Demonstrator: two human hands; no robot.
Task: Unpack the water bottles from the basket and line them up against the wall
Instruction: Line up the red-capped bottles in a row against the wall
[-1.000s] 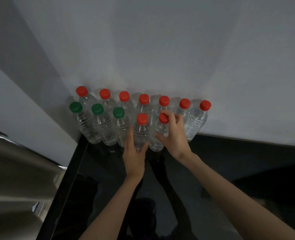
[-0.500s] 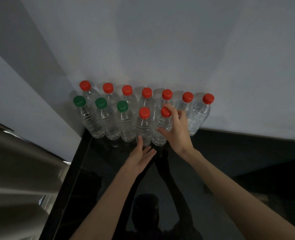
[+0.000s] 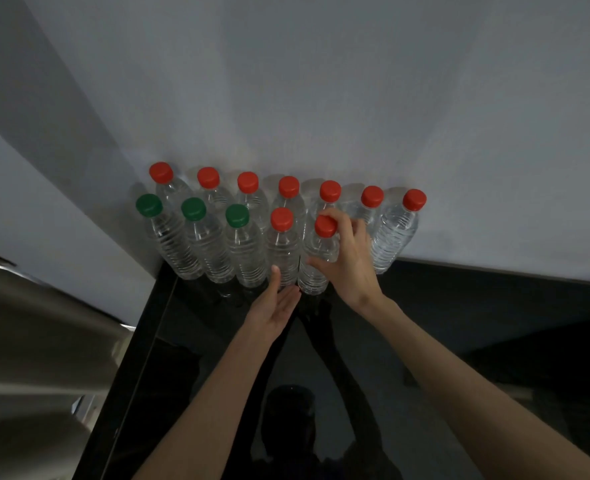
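Clear water bottles stand in two rows against the white wall. The back row has several red-capped bottles. The front row holds three green-capped bottles and two red-capped ones. My right hand grips the rightmost front bottle near its red cap. My left hand is open, palm up, its fingertips at the base of the other red-capped front bottle. No basket is in view.
The bottles stand on a glossy black counter that reflects my arms. A second wall closes the corner at the left. The counter's left edge drops to a blurred beige area.
My left hand has let go of the fourth front bottle and drawn back, opening palm up. My right hand stays on the fifth front bottle. The camera view shifted slightly.
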